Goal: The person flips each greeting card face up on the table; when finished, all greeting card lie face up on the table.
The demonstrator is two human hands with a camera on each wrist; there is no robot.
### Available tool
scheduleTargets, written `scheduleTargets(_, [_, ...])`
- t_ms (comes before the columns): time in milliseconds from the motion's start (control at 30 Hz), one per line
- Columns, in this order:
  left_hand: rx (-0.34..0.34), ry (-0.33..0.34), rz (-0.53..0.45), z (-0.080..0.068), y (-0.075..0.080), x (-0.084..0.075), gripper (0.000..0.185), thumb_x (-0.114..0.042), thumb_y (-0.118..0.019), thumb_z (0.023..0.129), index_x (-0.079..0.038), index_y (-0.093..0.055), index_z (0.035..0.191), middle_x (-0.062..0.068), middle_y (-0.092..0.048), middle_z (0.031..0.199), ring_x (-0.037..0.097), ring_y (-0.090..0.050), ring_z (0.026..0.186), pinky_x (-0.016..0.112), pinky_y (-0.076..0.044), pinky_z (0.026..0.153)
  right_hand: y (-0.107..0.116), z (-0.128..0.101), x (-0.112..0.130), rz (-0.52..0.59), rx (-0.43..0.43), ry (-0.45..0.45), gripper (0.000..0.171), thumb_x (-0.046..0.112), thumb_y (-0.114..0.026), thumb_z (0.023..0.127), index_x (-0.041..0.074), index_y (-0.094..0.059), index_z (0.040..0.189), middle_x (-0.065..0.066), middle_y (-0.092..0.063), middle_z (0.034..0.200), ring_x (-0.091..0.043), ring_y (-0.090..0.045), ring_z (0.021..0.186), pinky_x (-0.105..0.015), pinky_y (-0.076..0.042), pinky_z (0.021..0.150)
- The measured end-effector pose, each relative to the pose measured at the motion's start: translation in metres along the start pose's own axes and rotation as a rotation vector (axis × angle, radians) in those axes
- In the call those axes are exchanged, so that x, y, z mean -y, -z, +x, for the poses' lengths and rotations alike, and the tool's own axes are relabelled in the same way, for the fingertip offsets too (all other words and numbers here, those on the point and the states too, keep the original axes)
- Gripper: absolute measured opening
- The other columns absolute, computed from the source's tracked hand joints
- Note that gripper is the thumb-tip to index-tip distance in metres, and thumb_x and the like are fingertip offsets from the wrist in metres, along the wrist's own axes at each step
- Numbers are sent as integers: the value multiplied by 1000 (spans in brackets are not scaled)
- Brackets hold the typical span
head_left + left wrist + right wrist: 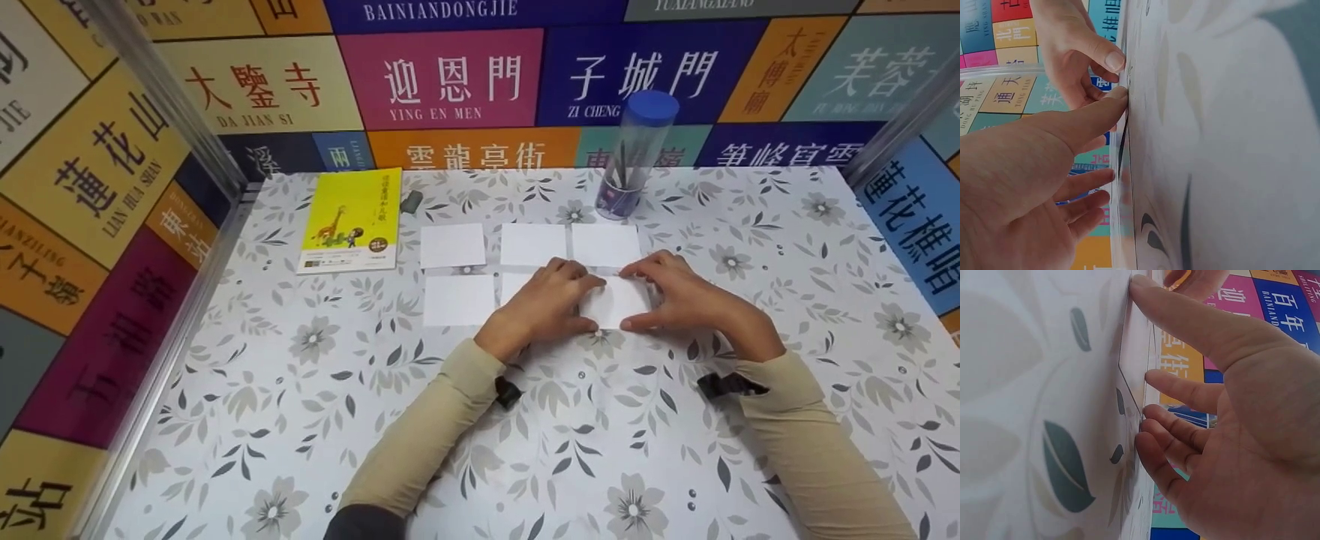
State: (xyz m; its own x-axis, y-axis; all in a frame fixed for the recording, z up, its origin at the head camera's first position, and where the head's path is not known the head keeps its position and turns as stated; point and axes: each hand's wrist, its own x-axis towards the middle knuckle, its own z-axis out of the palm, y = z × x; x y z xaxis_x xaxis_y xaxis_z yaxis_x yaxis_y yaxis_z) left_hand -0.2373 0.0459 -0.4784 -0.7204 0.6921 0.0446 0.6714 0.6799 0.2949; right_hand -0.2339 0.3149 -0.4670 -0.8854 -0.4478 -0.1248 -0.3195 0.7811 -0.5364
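Between both hands, near table (pixel 675 465) centre: white card (pixel 619 304), flat, long axis running left-right. Left hand (pixel 544 304) presses card's left part, fingers fairly straight, thumb at near edge. Right hand (pixel 675 292) holds right end, thumb and fingertips on its edges. Hands close together, equally near. 5 more cards lie alongside, yellow book (pixel 352 220) far left.
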Motion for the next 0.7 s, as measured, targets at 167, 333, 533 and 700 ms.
scheduleTargets(167, [-39, -23, -56, 1, 0, 0, 74, -41, -86, 93, -25, -54, 158, 7, -51, 153, 25, -56, 134, 37, -47, 118, 0, 1, 1, -46, -60, 34, 82, 42, -96, 81, 8, -62, 148, -23, -49, 143, -40, -43, 132, -60, -39, 110])
scheduleTargets(333, [-85, -71, -138, 2, 2, 2, 69, -24, -84, 97, -22, -53, 158, 6, -48, 155, 20, -60, 131, 30, -52, 111, -1, 4, 7, -186, -243, 95, 63, 37, -98, 79, 7, -76, 130, -22, -53, 135, -43, -44, 126, -63, -34, 107])
scheduleTargets(533, [-190, -96, -224, 6, 5, 4, 54, -8, -76, 100, -17, -61, 150, 7, -55, 148, 16, -67, 108, 23, -56, 95, -1, 7, 19, -238, -379, 152, 48, 28, -95, 84, 12, -77, 126, -13, -62, 106, -33, -54, 99, -50, -43, 87])
scheduleTargets(700, [-283, -128, -398, 6, 8, 5, 51, -3, -75, 100, -10, -61, 148, 9, -62, 138, 14, -70, 97, 17, -57, 88, -1, 7, 25, -182, -379, 153, 32, 33, -82, 99, 14, -77, 123, 3, -74, 77, -11, -63, 64, -35, -50, 64])
